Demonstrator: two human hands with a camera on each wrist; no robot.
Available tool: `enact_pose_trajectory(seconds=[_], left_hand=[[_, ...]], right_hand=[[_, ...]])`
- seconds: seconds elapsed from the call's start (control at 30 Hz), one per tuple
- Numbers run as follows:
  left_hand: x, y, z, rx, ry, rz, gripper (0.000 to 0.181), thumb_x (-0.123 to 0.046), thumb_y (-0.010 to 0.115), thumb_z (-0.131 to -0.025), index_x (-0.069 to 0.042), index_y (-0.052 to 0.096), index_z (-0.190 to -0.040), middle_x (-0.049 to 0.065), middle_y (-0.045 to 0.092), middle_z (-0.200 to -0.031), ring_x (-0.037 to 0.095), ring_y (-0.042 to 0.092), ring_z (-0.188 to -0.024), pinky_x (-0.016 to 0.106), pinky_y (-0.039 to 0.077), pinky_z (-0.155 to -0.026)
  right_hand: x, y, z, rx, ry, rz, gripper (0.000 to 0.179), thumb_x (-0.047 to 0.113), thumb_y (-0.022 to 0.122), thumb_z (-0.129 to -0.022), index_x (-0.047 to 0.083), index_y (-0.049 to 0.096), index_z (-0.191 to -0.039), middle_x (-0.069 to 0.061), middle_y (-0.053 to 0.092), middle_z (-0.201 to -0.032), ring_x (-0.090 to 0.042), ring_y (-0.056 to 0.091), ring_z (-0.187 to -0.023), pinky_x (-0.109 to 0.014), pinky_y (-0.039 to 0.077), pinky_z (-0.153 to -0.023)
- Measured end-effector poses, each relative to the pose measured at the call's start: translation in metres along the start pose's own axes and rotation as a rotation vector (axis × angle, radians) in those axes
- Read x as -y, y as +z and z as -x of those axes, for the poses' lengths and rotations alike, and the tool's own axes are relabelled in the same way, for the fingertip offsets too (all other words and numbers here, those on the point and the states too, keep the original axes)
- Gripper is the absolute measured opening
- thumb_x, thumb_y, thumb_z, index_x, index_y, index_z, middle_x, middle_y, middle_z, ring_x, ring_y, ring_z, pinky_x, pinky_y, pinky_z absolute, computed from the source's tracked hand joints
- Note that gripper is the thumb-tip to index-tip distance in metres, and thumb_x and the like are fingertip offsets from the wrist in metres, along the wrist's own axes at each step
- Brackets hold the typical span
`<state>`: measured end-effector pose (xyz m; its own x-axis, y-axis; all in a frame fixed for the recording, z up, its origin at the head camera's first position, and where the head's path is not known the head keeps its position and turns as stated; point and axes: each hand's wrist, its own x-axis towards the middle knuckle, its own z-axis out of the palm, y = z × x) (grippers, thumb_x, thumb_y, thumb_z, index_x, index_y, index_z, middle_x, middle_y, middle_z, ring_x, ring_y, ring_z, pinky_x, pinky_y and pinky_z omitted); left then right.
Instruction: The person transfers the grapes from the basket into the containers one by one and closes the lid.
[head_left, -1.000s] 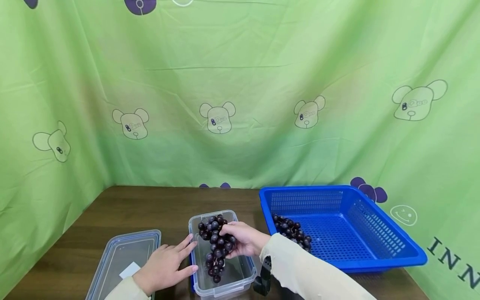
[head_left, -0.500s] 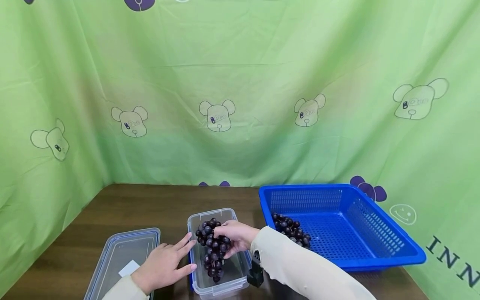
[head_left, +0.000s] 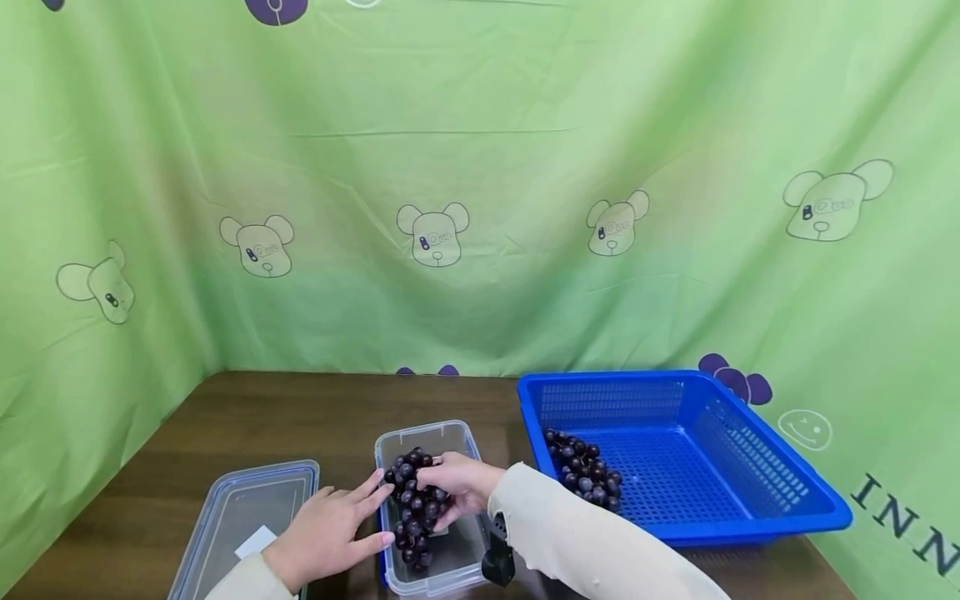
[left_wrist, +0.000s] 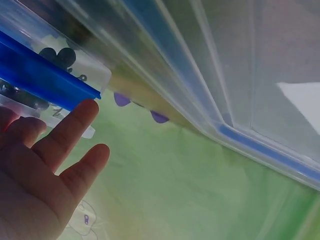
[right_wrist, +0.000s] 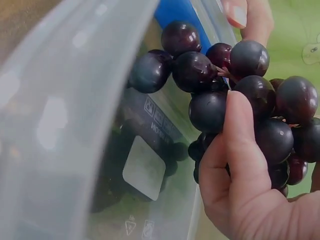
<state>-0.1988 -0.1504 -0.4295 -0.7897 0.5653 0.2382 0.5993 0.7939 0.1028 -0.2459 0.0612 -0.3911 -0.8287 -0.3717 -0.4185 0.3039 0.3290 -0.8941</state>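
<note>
A bunch of dark purple grapes (head_left: 412, 508) is gripped by my right hand (head_left: 459, 490) over the left side of a clear plastic container (head_left: 459, 433). In the right wrist view the thumb and fingers curl round the grapes (right_wrist: 207, 111), which hang at the container's opening. My left hand (head_left: 330, 529) lies with fingers spread, fingertips right at the container's left rim. In the left wrist view its fingers (left_wrist: 65, 135) reach a blue flap (left_wrist: 45, 70) on the container's side. Under the left wrist lies a clear lid (head_left: 247, 500) with a blue seal.
A blue plastic basket (head_left: 750, 523) stands to the right, with another bunch of grapes (head_left: 585, 471) against its left wall. A white label (head_left: 256, 542) lies on the lid. A green printed curtain (head_left: 525, 317) closes off the back of the brown wooden table (head_left: 322, 408).
My right hand has moved left and slightly down with the grapes, towards the container's left wall. My left hand has stayed in place at the rim.
</note>
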Motion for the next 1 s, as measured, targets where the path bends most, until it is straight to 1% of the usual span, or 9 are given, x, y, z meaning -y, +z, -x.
enact_pose_trajectory(seconds=[0.1, 0.27, 0.4, 0.57, 0.67, 0.77, 0.87, 1.0], left_hand=[[0.0001, 0.0006, 0.0011, -0.015, -0.002, -0.019, 0.063, -0.056, 0.049, -0.093, -0.007, 0.059, -0.131, 0.012, 0.052, -0.138, 0.022, 0.065, -0.104, 0.050, 0.049, -0.077], [-0.0002, 0.0001, 0.0009, -0.002, -0.007, -0.008, 0.063, -0.056, 0.048, -0.094, -0.007, 0.058, -0.132, 0.012, 0.051, -0.140, 0.021, 0.065, -0.103, 0.049, 0.049, -0.077], [-0.0004, 0.0007, 0.0013, -0.013, 0.005, -0.012, 0.062, -0.054, 0.050, -0.094, -0.006, 0.058, -0.132, 0.013, 0.052, -0.139, 0.019, 0.067, -0.096, 0.046, 0.050, -0.075], [0.0000, 0.0015, 0.0018, -0.031, 0.027, -0.017, 0.062, -0.053, 0.052, -0.093, -0.004, 0.059, -0.131, 0.015, 0.053, -0.137, 0.017, 0.068, -0.086, 0.043, 0.049, -0.070], [0.0009, 0.0013, 0.0018, -0.033, 0.035, -0.025, 0.061, -0.053, 0.052, -0.093, -0.004, 0.059, -0.131, 0.015, 0.053, -0.137, 0.017, 0.068, -0.084, 0.042, 0.049, -0.069], [0.0015, 0.0013, 0.0016, -0.039, 0.045, -0.038, 0.061, -0.052, 0.052, -0.093, -0.005, 0.059, -0.130, 0.014, 0.054, -0.136, 0.017, 0.068, -0.084, 0.041, 0.049, -0.068], [0.0013, 0.0015, 0.0012, -0.042, 0.049, -0.037, 0.060, -0.052, 0.052, -0.093, -0.004, 0.059, -0.130, 0.015, 0.054, -0.136, 0.017, 0.068, -0.084, 0.041, 0.049, -0.068], [0.0011, 0.0021, 0.0010, -0.040, 0.045, -0.036, 0.060, -0.052, 0.052, -0.093, -0.004, 0.059, -0.130, 0.015, 0.054, -0.136, 0.017, 0.068, -0.082, 0.041, 0.049, -0.068]], right_hand=[[-0.0011, 0.0019, -0.0004, 0.009, 0.005, -0.003, 0.037, 0.006, 0.055, -0.075, 0.000, 0.055, -0.112, -0.021, 0.057, -0.089, -0.034, 0.064, -0.071, -0.028, 0.054, -0.048], [-0.0051, 0.0030, -0.0015, 0.013, 0.008, -0.010, 0.034, 0.006, 0.055, -0.075, -0.001, 0.055, -0.108, -0.020, 0.058, -0.086, -0.031, 0.062, -0.067, -0.026, 0.052, -0.047], [-0.0084, 0.0038, -0.0039, 0.025, 0.017, 0.012, 0.032, 0.006, 0.055, -0.076, -0.002, 0.054, -0.107, -0.020, 0.058, -0.087, -0.033, 0.062, -0.070, -0.032, 0.055, -0.053], [-0.0087, 0.0043, -0.0054, 0.043, 0.036, 0.075, 0.034, 0.006, 0.056, -0.079, -0.002, 0.051, -0.112, -0.021, 0.057, -0.089, -0.038, 0.063, -0.075, -0.043, 0.057, -0.065], [-0.0072, 0.0058, -0.0054, 0.055, 0.040, 0.114, 0.034, 0.005, 0.057, -0.080, -0.001, 0.050, -0.112, -0.021, 0.057, -0.089, -0.039, 0.063, -0.077, -0.047, 0.056, -0.067], [-0.0055, 0.0076, -0.0041, 0.096, 0.056, 0.180, 0.035, 0.004, 0.059, -0.081, 0.000, 0.048, -0.113, -0.021, 0.057, -0.092, -0.039, 0.062, -0.082, -0.051, 0.055, -0.069], [-0.0040, 0.0093, -0.0022, 0.129, 0.077, 0.256, 0.036, 0.003, 0.060, -0.080, -0.003, 0.047, -0.113, -0.021, 0.055, -0.096, -0.042, 0.059, -0.088, -0.056, 0.053, -0.071], [0.0004, 0.0093, -0.0006, 0.110, 0.102, 0.329, 0.036, 0.004, 0.061, -0.079, -0.007, 0.048, -0.111, -0.024, 0.054, -0.100, -0.051, 0.056, -0.094, -0.064, 0.049, -0.073]])
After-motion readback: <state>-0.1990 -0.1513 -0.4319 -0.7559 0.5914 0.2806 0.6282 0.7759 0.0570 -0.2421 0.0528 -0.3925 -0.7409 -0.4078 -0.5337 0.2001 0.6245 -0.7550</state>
